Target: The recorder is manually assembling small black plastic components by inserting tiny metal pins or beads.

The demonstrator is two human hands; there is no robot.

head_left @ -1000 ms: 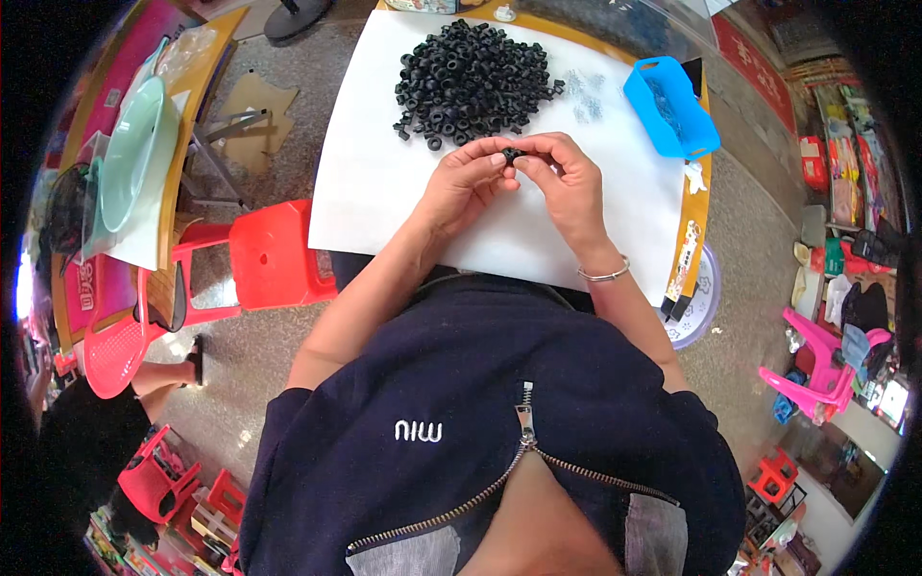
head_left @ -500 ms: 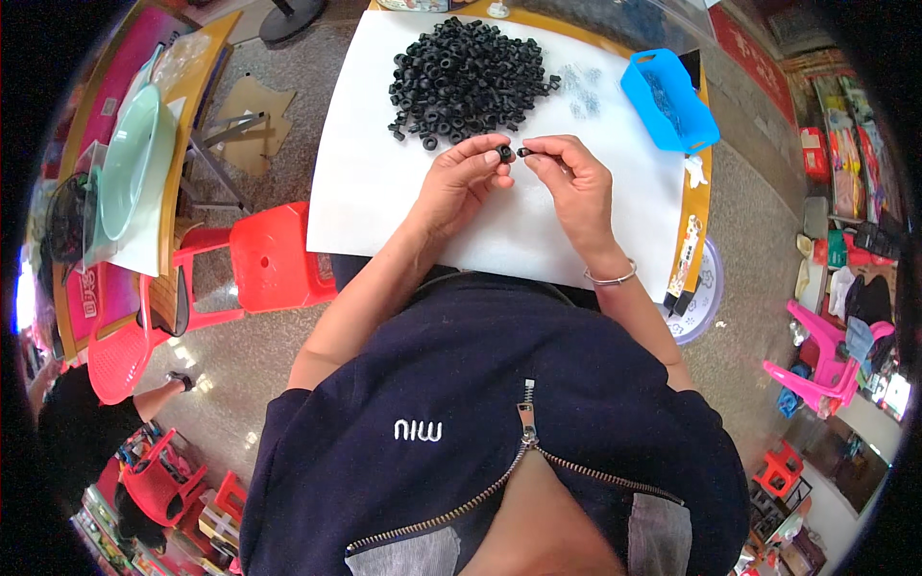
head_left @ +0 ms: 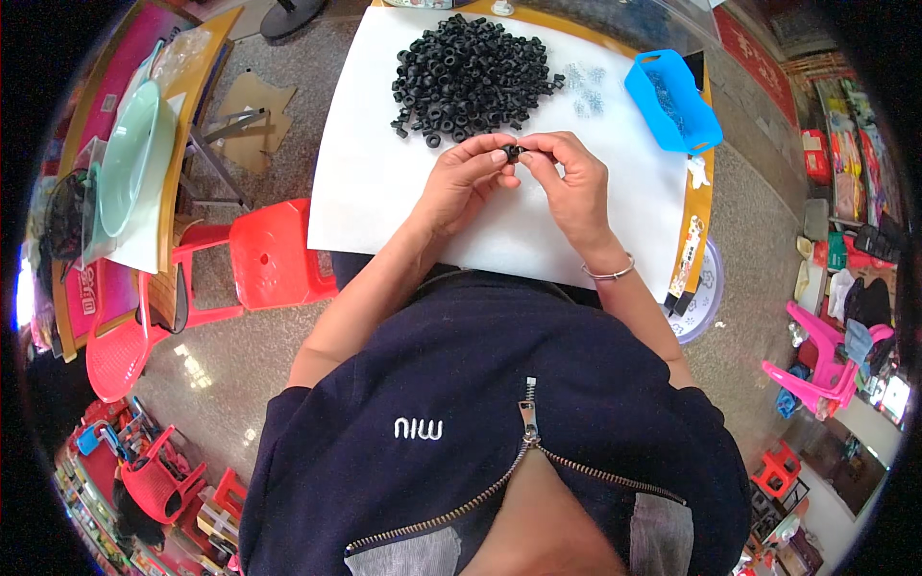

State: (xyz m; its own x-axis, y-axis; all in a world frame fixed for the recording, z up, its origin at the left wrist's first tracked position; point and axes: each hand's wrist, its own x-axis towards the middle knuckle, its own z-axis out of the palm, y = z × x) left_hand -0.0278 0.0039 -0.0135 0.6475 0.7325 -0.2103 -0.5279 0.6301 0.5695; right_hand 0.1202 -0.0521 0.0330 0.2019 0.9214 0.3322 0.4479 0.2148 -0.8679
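Over the white table sheet (head_left: 375, 182), my left hand (head_left: 459, 187) is closed in a pinch on a small round black part (head_left: 510, 153) with a hole in it. My right hand (head_left: 576, 187) is pinched too, its fingertips pressing a smaller black piece against that part; the fingers hide most of the smaller one. Just beyond my hands lies a large heap of small black ring-shaped and tubular parts (head_left: 466, 77). Tiny silvery bits (head_left: 584, 88) are scattered right of the heap. A blue plastic basket (head_left: 704, 132) stands at the table's right edge, with small silvery pieces inside.
A red stool (head_left: 274, 254) stands left of the table. Farther left, another table carries a pale green basin (head_left: 134, 158). A patterned round lilac item (head_left: 709, 288) shows below the table's right edge. A pink stool (head_left: 821, 360) is at the far right.
My right hand has moved slightly left, bringing its small black piece from a gap to contact with the part in my left hand. The person at the lower left is no longer visible.
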